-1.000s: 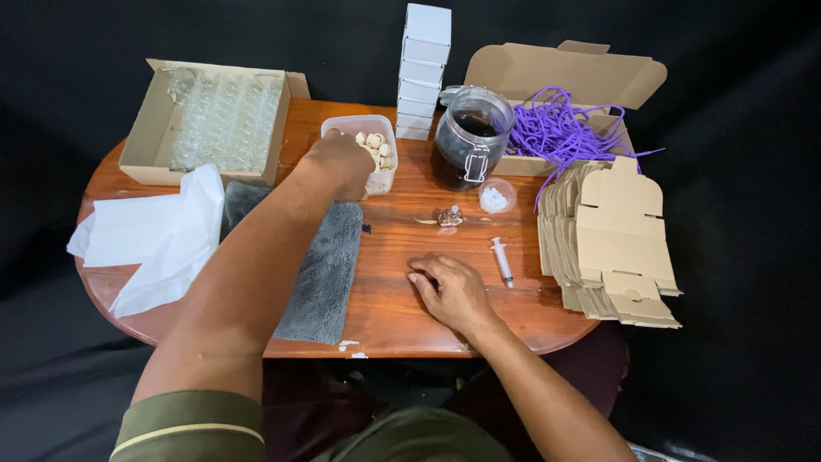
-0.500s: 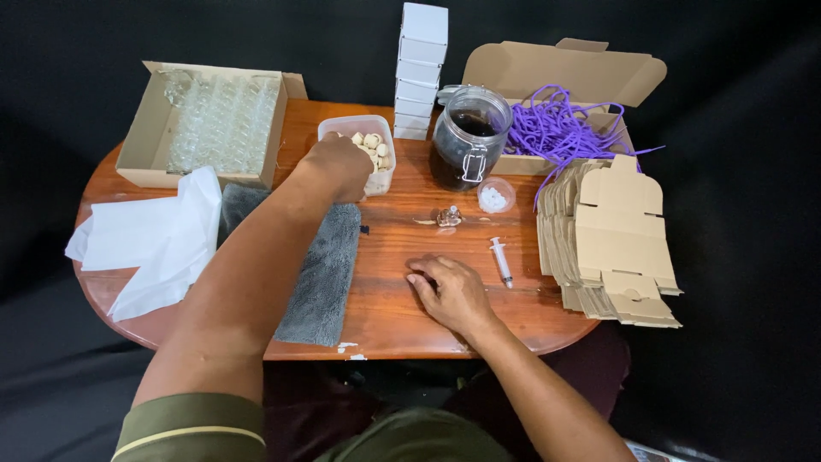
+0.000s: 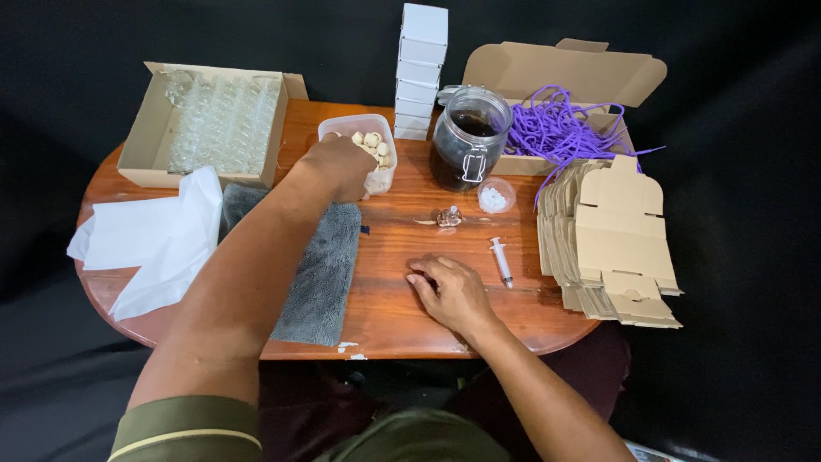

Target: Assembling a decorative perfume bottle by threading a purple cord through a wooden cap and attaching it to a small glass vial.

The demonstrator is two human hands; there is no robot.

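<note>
My left hand (image 3: 340, 167) reaches forward to a clear plastic tub of small cork stoppers (image 3: 373, 145), fingers curled down at its near rim; whether it holds a cork is hidden. My right hand (image 3: 449, 289) rests palm down on the wooden table (image 3: 402, 316), fingers apart, holding nothing. A small glass bottle (image 3: 450, 216) lies just beyond it, and a syringe (image 3: 501, 261) lies to its right. A glass clip-top jar of dark liquid (image 3: 466, 150) stands behind the bottle.
A grey cloth (image 3: 329, 265) and white tissue sheets (image 3: 158, 239) lie left. A carton of glass vials (image 3: 214, 124) sits back left. Stacked white boxes (image 3: 421, 73), a box of purple cord (image 3: 560, 128), a small white-filled cup (image 3: 495, 197) and flat cardboard blanks (image 3: 611, 239) fill the right.
</note>
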